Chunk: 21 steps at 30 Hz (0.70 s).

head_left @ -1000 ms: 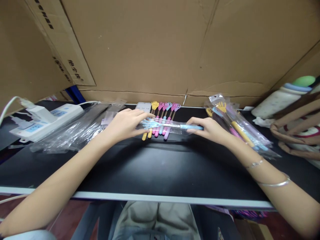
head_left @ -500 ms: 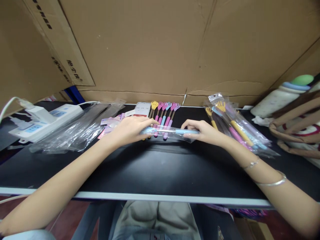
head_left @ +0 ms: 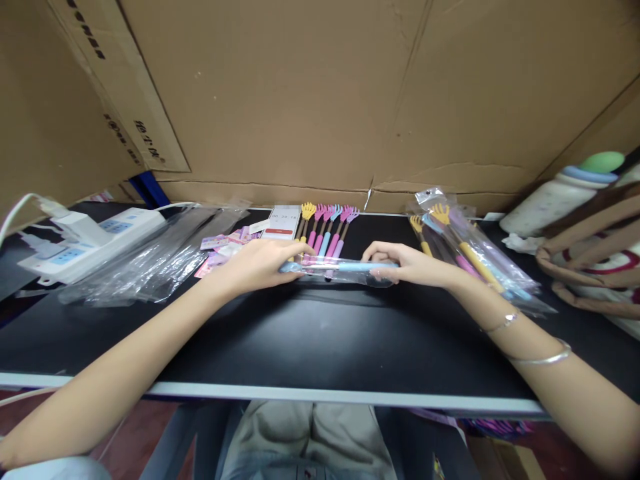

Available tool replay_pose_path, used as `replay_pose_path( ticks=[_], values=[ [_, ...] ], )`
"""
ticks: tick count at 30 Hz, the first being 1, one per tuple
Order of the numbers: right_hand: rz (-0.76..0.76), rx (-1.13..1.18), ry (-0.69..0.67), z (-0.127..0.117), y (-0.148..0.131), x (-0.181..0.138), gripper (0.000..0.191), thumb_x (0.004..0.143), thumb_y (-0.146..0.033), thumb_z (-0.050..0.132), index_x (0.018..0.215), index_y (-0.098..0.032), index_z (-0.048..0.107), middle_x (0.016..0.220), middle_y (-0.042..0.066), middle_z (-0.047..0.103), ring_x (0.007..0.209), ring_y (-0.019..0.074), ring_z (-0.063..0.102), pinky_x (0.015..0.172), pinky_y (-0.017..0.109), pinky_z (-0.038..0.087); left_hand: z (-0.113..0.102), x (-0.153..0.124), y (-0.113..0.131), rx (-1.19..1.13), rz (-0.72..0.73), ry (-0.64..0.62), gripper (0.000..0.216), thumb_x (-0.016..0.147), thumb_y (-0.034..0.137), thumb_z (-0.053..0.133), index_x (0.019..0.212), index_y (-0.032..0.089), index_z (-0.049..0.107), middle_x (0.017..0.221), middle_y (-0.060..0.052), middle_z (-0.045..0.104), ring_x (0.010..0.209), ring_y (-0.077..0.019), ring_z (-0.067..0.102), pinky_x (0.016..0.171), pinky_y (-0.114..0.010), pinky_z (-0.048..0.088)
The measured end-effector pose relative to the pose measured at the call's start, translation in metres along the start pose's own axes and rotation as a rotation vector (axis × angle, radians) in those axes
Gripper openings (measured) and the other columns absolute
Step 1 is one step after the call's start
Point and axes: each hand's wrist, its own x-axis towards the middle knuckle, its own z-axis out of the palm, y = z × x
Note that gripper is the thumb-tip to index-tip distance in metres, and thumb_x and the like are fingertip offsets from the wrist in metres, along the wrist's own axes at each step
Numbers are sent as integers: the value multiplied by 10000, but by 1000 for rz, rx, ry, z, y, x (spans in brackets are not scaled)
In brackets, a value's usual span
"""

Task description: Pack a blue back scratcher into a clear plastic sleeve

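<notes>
A light blue back scratcher (head_left: pixel 350 266) in a clear plastic sleeve lies level between my two hands, above the black table. My left hand (head_left: pixel 267 262) is closed round its left end, where the head is mostly hidden by my fingers. At the other end my right hand (head_left: pixel 395 261) pinches the handle and the sleeve. Just behind it a row of back scratchers (head_left: pixel 327 230) in yellow, pink, blue and purple lies with the claw heads pointing away from me. Small printed cards (head_left: pixel 225 245) are piled beside my left hand, next to a phone (head_left: pixel 280 223) showing a timer.
Clear plastic sleeves (head_left: pixel 150 257) lie at the left by a white power strip (head_left: pixel 100 240). On the right are bagged back scratchers (head_left: pixel 473 250), a white bottle (head_left: pixel 553 200) and a brown-handled bag (head_left: pixel 590 260). Cardboard (head_left: pixel 310 100) walls the back of the black table (head_left: pixel 320 347).
The blue handle has slid left, deeper into the sleeve, toward my left hand. My right hand has stayed at about the same place on its right end.
</notes>
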Motion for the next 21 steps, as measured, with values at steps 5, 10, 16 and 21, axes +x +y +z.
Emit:
replay_pose_path(
  ticks=[5,10,16,21],
  values=[
    [-46,69,85,14,-4,4,311,827,-403,624,995,-174,498,694,-41,520,527,59,450,477,185,375,3,-1,3,-45,10,9,281,893,344,511,1161,269,542,1034,11,678,882,-161,647,699,-217,425],
    [-4,118,6,8,-6,1,343,818,-407,639,1026,-177,492,730,-27,560,556,71,496,512,206,410,2,0,1,-89,-6,-17,295,867,353,528,1146,264,559,916,10,680,813,-158,644,651,-205,407],
    [-14,212,-32,-7,-13,-7,365,852,-367,601,1139,-158,521,963,63,651,733,135,619,729,306,492,-1,1,-10,-221,-13,-27,307,858,362,534,1146,257,557,872,22,697,836,-162,638,690,-210,416],
    [-69,465,-78,-13,-11,-11,398,904,-382,507,1229,-154,537,1137,122,635,895,217,650,868,418,480,0,1,-15,-289,-14,-50,347,859,363,551,1187,252,556,814,32,699,789,-152,628,707,-211,420]
  ],
)
